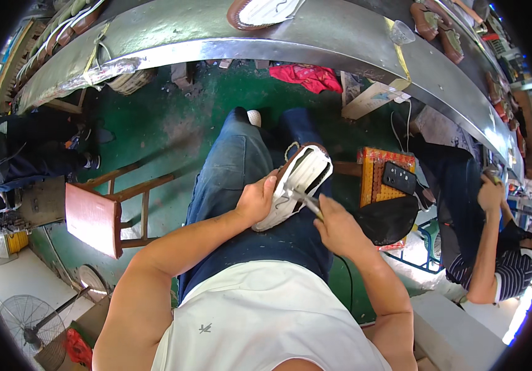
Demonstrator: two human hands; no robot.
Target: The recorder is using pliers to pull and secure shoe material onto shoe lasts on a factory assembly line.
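Beyond both hands: metal bench [346, 44], bearing a second shoe [267, 12]; red cloth [308, 78] on the floor beneath it. Left of the left hand [256, 201]: stool [93, 219]. Right of the right hand [339, 226]: dark bag [389, 221] and phone [399, 178], with a seated co-worker [457, 204] farther out. Shoe [303, 169] sits over the lap between the hands, pale underside up; a metal tool [303, 198] crosses it. Left hand grips the shoe's near-left side, thumb raised along the edge. Right hand is closed around the tool's handle; tool-to-shoe contact: cannot tell.
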